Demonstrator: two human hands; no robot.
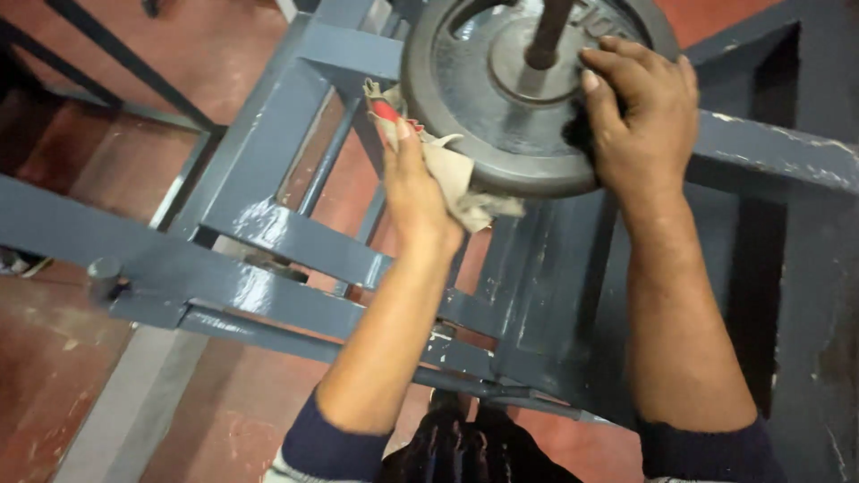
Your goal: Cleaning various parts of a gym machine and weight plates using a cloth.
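Head view looks straight down at two bare forearms reaching forward from dark blue sleeves [331, 447]. The left hand [413, 183] is stretched out, its fingers closed over a crumpled beige cloth [456, 179] and pressing it against the lower left rim of a round dark weight plate [501, 98]; a red patch shows on the cloth near the fingertips. The right hand [640, 107] lies spread over the plate's right side, fingers curled loosely across its face and thumb toward the hub, resting on it rather than clamped round it. The plate sits near the top middle of the view, its flat face turned up toward the camera, threaded on a dark bar [548, 36] that runs through its centre hole and points toward the lens. Raised lettering curves along the plate's upper rim, partly cut off. Around and under the plate stands a grey-blue painted steel frame [268, 233] over a reddish floor [224, 54].
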